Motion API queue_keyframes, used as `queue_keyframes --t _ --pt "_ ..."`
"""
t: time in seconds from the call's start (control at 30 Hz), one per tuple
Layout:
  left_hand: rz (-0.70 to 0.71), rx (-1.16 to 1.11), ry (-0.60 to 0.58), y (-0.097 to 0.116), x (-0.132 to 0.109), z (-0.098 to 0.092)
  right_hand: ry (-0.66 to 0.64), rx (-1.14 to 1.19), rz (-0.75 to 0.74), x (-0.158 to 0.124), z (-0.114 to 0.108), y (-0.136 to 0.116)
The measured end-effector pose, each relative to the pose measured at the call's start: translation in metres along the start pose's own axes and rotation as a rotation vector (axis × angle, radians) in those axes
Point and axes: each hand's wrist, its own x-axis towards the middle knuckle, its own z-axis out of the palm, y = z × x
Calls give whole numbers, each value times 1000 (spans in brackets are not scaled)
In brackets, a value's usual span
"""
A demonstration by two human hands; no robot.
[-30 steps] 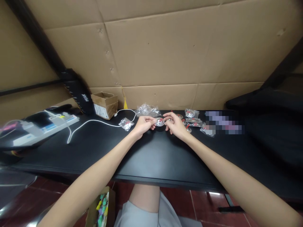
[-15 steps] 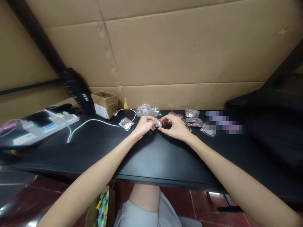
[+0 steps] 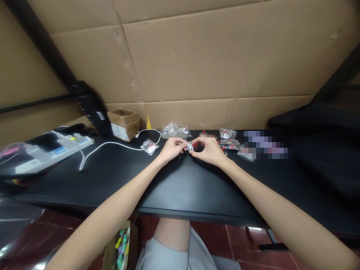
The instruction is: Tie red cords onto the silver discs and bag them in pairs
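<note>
Black tabletop (image 3: 180, 187) filled the middle of the frame, and both bare arms reached up across it from the lower corners. Just above the centre, the left hand (image 3: 172, 148) and the right hand (image 3: 208, 150) met over a small silver piece (image 3: 192, 146) with a red bit on it, held just above the table. The left hand's fingers were curled and pressed together, their tips pinching the piece's left edge. The right hand's thumb and forefinger pinched it from the right, with the other fingers bent loosely behind. What the piece was could not be told at this size.

Left of the left hand lay a small clear packet (image 3: 150, 146), and above the hands sat a heap of crumpled clear bags (image 3: 174, 131). Right of the right hand, several more filled packets (image 3: 231, 144) lay close together. A white cable (image 3: 112, 144) ran leftward across the table towards a white power strip (image 3: 56, 148) at the left edge. An open cardboard box (image 3: 124, 124) stood against the cardboard wall (image 3: 197, 56) that filled the upper frame.
</note>
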Motion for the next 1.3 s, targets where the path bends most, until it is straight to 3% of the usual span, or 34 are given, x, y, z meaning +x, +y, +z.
queue_keyframes --t 0.1,0.2,0.33,0.47,0.67,0.87,1.0,1.2,1.3 --pt "172 336 176 -7 6 -13 41 -30 44 1 0 0" --pt "238 532 291 -19 14 -33 75 -46 79 2 -1 0" --pt "191 545 274 -36 23 -57 108 -45 122 2 0 2" --pt "140 489 229 -43 26 -66 143 -51 170 3 3 7" --pt "186 469 194 -35 23 -61 195 -97 227 3 2 9" --pt "168 198 111 -25 24 -57 263 -45 224 6 -5 7" --pt "250 351 119 -11 13 -46 283 44 272 7 -5 7" --pt "436 523 -108 0 -2 -14 316 233 436 8 1 12" --pt "450 585 -195 2 -4 -10 318 447 554 8 2 8"
